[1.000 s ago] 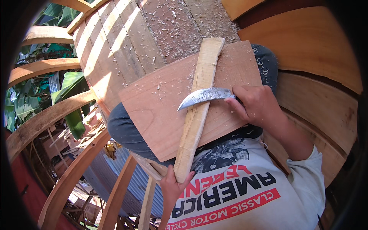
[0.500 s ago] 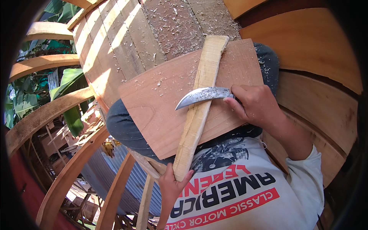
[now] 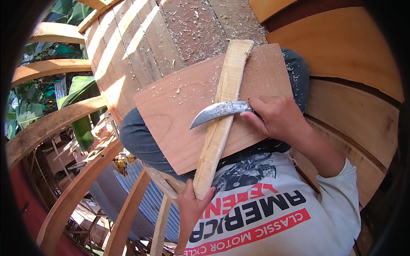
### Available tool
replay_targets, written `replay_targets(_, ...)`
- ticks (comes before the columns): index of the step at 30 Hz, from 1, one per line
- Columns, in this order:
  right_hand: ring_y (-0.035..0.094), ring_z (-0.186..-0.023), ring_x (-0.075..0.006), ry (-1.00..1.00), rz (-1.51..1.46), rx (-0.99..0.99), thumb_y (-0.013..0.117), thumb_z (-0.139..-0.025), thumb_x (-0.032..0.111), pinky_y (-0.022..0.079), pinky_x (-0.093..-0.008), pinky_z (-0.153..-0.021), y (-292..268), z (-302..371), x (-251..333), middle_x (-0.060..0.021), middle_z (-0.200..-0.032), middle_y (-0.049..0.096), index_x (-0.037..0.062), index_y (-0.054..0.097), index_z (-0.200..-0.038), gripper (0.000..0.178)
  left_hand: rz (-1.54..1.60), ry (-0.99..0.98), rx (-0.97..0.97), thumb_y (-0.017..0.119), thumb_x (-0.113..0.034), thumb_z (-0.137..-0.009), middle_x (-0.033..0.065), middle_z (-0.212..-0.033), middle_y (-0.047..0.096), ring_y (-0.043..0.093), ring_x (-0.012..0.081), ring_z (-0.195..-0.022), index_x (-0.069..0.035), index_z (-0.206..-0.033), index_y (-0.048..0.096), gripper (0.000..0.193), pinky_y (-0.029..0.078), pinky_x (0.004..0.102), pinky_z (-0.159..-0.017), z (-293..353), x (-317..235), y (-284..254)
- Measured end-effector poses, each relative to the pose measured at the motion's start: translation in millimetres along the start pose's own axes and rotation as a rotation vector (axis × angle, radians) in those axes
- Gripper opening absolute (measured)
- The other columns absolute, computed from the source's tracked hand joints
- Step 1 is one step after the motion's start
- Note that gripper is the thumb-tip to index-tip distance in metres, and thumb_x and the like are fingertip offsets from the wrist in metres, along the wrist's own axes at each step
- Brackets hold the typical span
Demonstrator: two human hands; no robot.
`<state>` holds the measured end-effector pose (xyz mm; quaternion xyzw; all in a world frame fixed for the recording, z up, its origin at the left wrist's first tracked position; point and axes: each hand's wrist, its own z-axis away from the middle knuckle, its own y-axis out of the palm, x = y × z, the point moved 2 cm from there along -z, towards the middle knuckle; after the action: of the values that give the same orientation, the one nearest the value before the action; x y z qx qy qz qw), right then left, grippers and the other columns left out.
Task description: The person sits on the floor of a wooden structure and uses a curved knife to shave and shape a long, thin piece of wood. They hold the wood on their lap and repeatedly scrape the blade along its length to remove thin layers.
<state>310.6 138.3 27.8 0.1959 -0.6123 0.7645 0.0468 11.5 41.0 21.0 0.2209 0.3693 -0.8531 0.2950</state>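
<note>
A long pale wooden strip (image 3: pixel 215 135) lies slantwise over a flat reddish board (image 3: pixel 164 115) on my lap. My left hand (image 3: pixel 194 204) is closed round the strip's near end, thumb on its right edge. In my right hand (image 3: pixel 276 114) is a knife (image 3: pixel 220 112) with a broad curved blade, spotted with dark marks and wood bits. The blade crosses the strip near its middle, tip pointing left. My fingers hide the knife's handle. The strip's far end reaches past the board's far edge.
Wood shavings (image 3: pixel 197 32) litter the plank floor (image 3: pixel 128 55) ahead. Curved wooden ribs (image 3: pixel 55 112) rise on the left, with leaves and corrugated metal sheets (image 3: pixel 124 194) beyond. Broad planks (image 3: pixel 341 47) form a wall close on my right.
My right hand has drawn the knife slightly nearer to me and leftward along the strip. The blade's tip sits lower and further left. My left hand keeps its grip.
</note>
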Motion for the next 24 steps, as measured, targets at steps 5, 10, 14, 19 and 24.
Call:
replay_targets(5,0.06,-0.06,-0.0397,0.421,0.009,-0.301,0.054,-0.095,0.036,0.048,-0.0446,-0.055,-24.3,-14.4,-62.1,-0.0209,-0.06,0.057,0.0009,0.06,-0.084,0.037,0.0,-0.024,0.009,0.079,-0.04,-0.074,0.0213,-0.068,0.062,0.066,0.0381,-0.066,-0.002,-0.087,0.051,0.049,0.049,0.0393,-0.054,3.1,9.4,1.0)
replay_targets(10,0.061,-0.06,-0.039,0.501,0.038,-0.255,0.055,-0.095,0.035,0.048,-0.044,-0.055,-35.8,-0.9,-64.1,-0.0218,-0.061,0.057,0.0005,0.061,-0.086,0.037,0.046,-0.036,0.003,0.079,-0.036,-0.074,0.0213,-0.069,0.063,0.066,0.0384,-0.067,-0.002,-0.087,0.051,0.046,0.049,0.0393,-0.055,4.2,9.8,0.8)
replay_targets(14,0.061,-0.059,-0.0375,0.492,-0.175,-0.28,0.056,-0.094,0.035,0.048,-0.043,-0.054,-34.5,4.8,-53.5,-0.0209,-0.061,0.058,0.0001,0.062,-0.085,0.036,0.059,-0.045,0.008,0.079,-0.032,-0.073,0.0217,-0.07,0.063,0.066,0.0392,-0.068,-0.002,-0.086,0.051,0.044,0.049,0.0391,-0.056,-2.0,3.5,-5.2)
replay_targets(19,0.062,-0.059,-0.0372,0.292,-0.092,-0.248,0.055,-0.094,0.034,0.05,-0.0433,-0.054,-16.0,0.8,-36.8,-0.021,-0.063,0.06,0.0008,0.063,-0.084,0.036,0.018,-0.05,0.009,0.079,-0.029,-0.073,0.0217,-0.069,0.062,0.064,0.0408,-0.068,-0.002,-0.084,0.05,0.041,0.048,0.0392,-0.056,-2.6,-4.1,-8.3)
replay_targets(24,0.063,-0.06,-0.0375,0.28,-0.066,-0.18,0.055,-0.093,0.039,0.052,-0.044,-0.057,-15.8,-4.6,-46.4,-0.0209,-0.065,0.061,0.003,0.066,-0.081,0.04,0.058,-0.057,-0.02,0.079,-0.027,-0.073,0.0223,-0.069,0.062,0.065,0.04,-0.068,-0.001,-0.086,0.052,0.04,0.048,0.0391,-0.056,-1.9,-13.3,-6.3)
